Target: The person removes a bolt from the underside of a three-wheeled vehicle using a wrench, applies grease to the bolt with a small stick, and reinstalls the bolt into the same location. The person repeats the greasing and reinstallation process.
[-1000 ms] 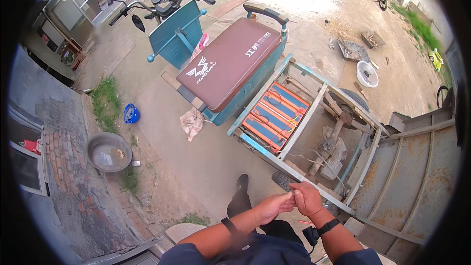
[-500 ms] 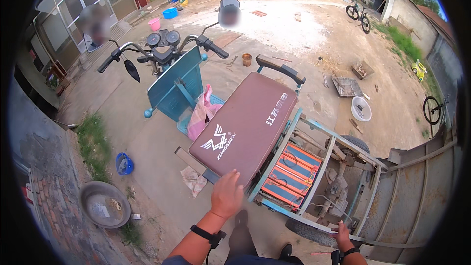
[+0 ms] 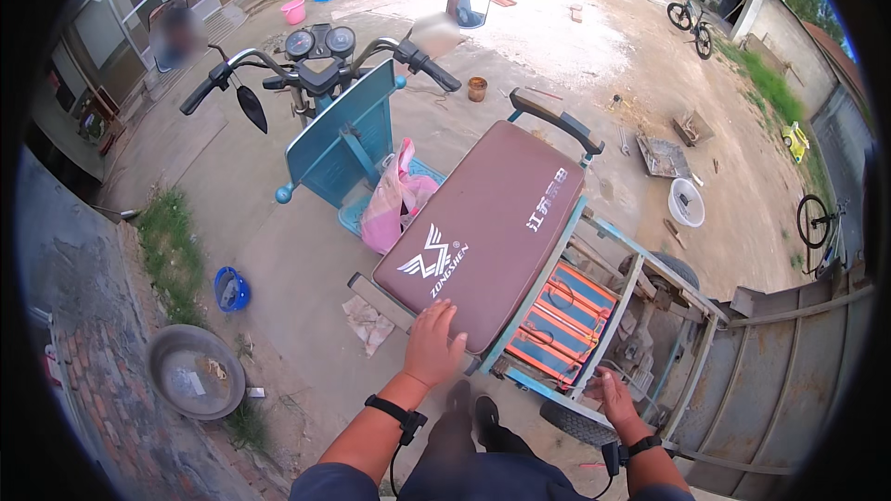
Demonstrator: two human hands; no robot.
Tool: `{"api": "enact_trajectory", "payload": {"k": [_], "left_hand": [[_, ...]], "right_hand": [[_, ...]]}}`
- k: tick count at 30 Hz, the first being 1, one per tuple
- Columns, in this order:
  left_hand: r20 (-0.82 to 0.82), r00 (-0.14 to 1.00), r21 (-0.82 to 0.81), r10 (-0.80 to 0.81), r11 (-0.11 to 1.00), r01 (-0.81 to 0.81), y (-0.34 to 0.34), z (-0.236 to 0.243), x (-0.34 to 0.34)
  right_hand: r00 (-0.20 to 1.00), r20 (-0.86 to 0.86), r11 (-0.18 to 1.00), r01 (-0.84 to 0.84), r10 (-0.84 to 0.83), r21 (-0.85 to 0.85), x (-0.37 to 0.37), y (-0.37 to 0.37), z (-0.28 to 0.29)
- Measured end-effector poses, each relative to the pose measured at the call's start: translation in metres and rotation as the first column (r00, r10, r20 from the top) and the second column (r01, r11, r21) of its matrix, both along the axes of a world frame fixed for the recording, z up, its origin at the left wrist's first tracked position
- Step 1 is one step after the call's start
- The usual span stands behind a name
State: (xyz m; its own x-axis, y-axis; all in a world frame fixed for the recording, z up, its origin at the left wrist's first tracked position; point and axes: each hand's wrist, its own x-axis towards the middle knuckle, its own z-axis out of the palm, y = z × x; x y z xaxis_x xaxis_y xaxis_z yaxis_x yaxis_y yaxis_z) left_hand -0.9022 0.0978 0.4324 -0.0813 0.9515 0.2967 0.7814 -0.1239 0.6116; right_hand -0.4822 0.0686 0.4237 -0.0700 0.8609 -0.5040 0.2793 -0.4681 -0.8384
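Note:
My left hand [image 3: 433, 345] lies at the near corner of a brown padded seat [image 3: 487, 232] on a blue cargo tricycle, fingers stretched out and touching its edge. Beside the near rail of the tricycle's bare metal frame [image 3: 634, 283] is my right hand [image 3: 613, 396], with its fingers extended and nothing visible in it. Whether it touches the rail I cannot tell. Between the seat and that hand, orange-and-blue batteries [image 3: 564, 320] with dark cables sit in the frame. A pink plastic bag [image 3: 394, 204] rests on the footboard in front of the seat.
Handlebars [image 3: 320, 70] with mirrors rise at the front. A tipped-up metal cargo bed [image 3: 780, 366] stands at the right. On the left are a grey basin [image 3: 195, 371] and a blue bowl [image 3: 232, 289]. A white basin [image 3: 687, 202] and metal trays [image 3: 665, 158] lie beyond the tricycle.
My right hand has moved forward and left along the frame, closer to the batteries. My left hand stays by the seat corner. The view has shifted, with the tricycle's front sitting slightly farther right.

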Motion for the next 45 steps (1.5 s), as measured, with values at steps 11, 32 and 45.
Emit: {"api": "enact_trajectory", "payload": {"k": [11, 32, 45], "left_hand": [[-0.031, 0.8, -0.845, 0.599, 0.411, -0.341, -0.292, -0.07, -0.177], [0.208, 0.436, -0.754, 0.875, 0.428, -0.499, -0.278, -0.051, -0.684], [0.1, 0.659, -0.789, 0.745, 0.463, -0.405, -0.049, -0.028, -0.945]], "right_hand": [[0.889, -0.048, 0.843, -0.414, 0.456, 0.343, -0.203, 0.073, 0.057], [0.197, 0.52, 0.427, -0.824, 0.831, -0.372, -0.644, 0.186, -0.019], [0.903, 0.022, 0.776, -0.355, 0.428, -0.522, -0.834, 0.243, -0.08]]}}
